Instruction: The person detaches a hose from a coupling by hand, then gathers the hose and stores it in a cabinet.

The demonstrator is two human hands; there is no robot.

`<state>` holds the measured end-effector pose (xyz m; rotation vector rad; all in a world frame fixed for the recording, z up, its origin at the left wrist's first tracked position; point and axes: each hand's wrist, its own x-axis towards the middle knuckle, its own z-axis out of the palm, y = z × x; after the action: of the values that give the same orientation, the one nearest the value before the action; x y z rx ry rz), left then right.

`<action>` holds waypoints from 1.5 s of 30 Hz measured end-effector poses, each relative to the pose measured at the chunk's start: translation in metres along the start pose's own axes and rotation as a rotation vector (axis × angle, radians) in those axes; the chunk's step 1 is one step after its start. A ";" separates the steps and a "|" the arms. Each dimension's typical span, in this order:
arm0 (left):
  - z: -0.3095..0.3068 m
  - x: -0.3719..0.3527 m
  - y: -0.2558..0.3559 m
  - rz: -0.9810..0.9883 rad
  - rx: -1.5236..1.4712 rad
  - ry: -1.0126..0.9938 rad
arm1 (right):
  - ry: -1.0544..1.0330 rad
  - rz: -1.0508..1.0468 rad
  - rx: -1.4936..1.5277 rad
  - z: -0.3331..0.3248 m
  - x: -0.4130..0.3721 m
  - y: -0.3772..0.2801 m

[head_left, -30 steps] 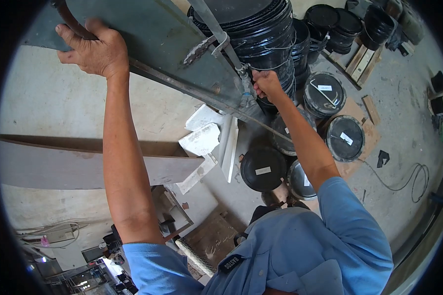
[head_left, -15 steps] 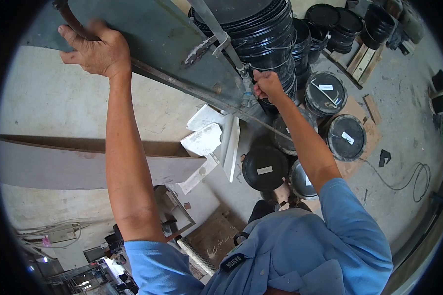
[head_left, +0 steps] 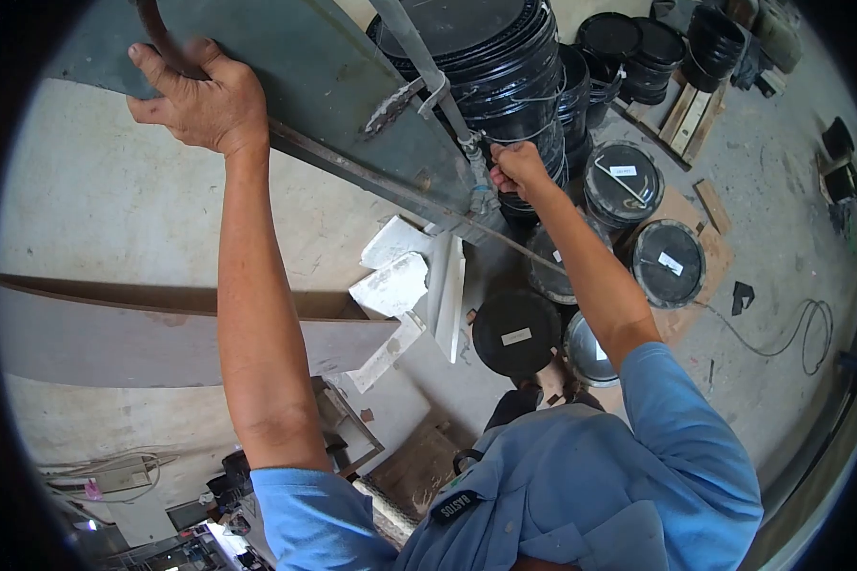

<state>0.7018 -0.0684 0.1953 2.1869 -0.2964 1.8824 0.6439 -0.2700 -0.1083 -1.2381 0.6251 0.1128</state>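
A curved brown bar (head_left: 158,34) runs down into my left hand (head_left: 205,100), whose thumb and fingers lie on either side of it. That hand is at the edge of a grey-green panel (head_left: 324,90). My right hand (head_left: 519,169) is closed beside the lower end of a grey metal rod (head_left: 414,48), near a knotted joint (head_left: 481,181); a thin wire reaches toward its fingers, but what they hold is too small to tell. Behind this hand stands a tall stack of black buckets (head_left: 519,86).
Lidded black buckets (head_left: 516,331) stand on the floor below my right arm. White broken pieces (head_left: 390,284) lie below the panel, beside a curved board (head_left: 162,341). Wooden slats (head_left: 695,122) and a loose cable (head_left: 814,333) are at the right.
The view has shifted slightly, so the panel, the bar and my left hand appear a little farther right. Both hands keep the same pose.
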 end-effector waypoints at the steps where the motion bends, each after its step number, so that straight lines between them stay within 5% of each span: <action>1: 0.001 -0.001 -0.001 0.004 -0.007 -0.004 | -0.008 -0.013 0.021 0.000 -0.001 0.001; 10: -0.008 0.000 0.003 -0.020 -0.141 -0.047 | 0.036 -0.147 0.087 -0.024 -0.065 0.050; 15: -0.036 -0.039 -0.006 0.159 -0.327 -0.111 | 0.034 -0.250 0.046 -0.044 -0.136 0.055; 17: -0.071 -0.091 0.007 0.101 -0.402 -0.246 | -0.039 -0.320 0.048 -0.040 -0.175 0.038; 19: -0.106 -0.148 0.024 -0.188 -0.840 -0.503 | -0.082 -0.434 0.041 -0.024 -0.222 0.023; 21: -0.147 -0.199 0.040 -0.114 -0.990 -0.729 | -0.131 -0.540 0.031 -0.008 -0.244 0.028; 24: -0.202 -0.243 0.060 -0.362 -0.814 -1.210 | -0.247 -0.547 0.267 0.004 -0.262 0.046; 31: -0.243 -0.308 0.062 -0.313 -0.734 -1.276 | 0.075 -0.274 0.672 0.003 -0.267 0.092; 34: -0.261 -0.335 0.069 -0.311 -0.687 -1.412 | 0.060 -0.085 0.801 0.003 -0.256 0.108; 40: -0.252 -0.380 0.027 -0.190 -1.220 -1.568 | 0.211 0.003 0.621 -0.003 -0.207 0.148; 42: -0.228 -0.382 0.001 -0.880 -1.210 -1.637 | 0.177 -0.077 0.403 -0.001 -0.192 0.167; 45: -0.173 -0.371 -0.030 -1.174 -1.053 -1.536 | 0.250 -0.228 0.282 0.013 -0.145 0.210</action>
<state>0.4925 0.0125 -0.1483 1.6966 -0.0911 -0.6316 0.4426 -0.1498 -0.2108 -1.0472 0.6845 -0.3152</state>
